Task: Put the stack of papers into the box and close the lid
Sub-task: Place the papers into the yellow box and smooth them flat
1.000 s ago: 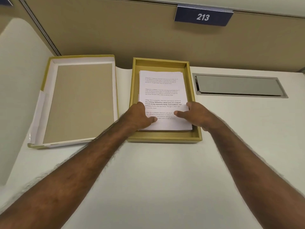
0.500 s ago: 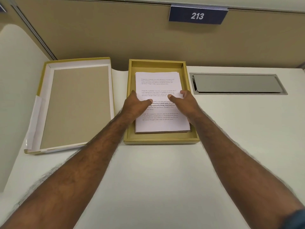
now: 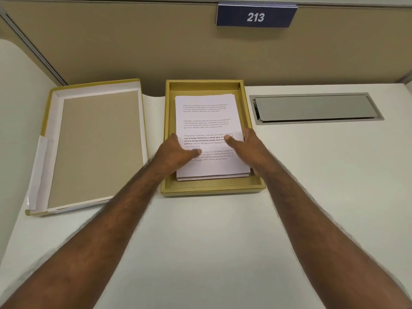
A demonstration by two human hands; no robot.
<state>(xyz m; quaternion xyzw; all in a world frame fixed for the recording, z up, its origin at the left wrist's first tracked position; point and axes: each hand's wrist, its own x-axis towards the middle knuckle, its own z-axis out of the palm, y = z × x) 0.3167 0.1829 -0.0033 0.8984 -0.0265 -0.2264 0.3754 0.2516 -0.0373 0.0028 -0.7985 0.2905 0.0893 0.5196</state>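
Observation:
The white stack of papers [image 3: 206, 114], printed with paragraphs of text, lies flat inside the shallow gold box [image 3: 211, 190] at the back middle of the desk. My left hand [image 3: 176, 152] is at the stack's left edge, thumb lying on the top sheet and fingers down beside the pile. My right hand [image 3: 249, 146] mirrors it at the right edge, thumb on the text. The box's lid [image 3: 98, 148] lies upside down to the left, its white-lined rim and brown inner face showing.
A grey metal cable hatch [image 3: 316, 108] is set into the white desk [image 3: 211, 241] right of the box. A beige partition [image 3: 133, 41] with a blue "213" sign [image 3: 256, 16] stands directly behind the box and lid.
Both hands have shifted from the near end of the stack to its sides at mid-length. The stack now lies flatter and straighter in the box.

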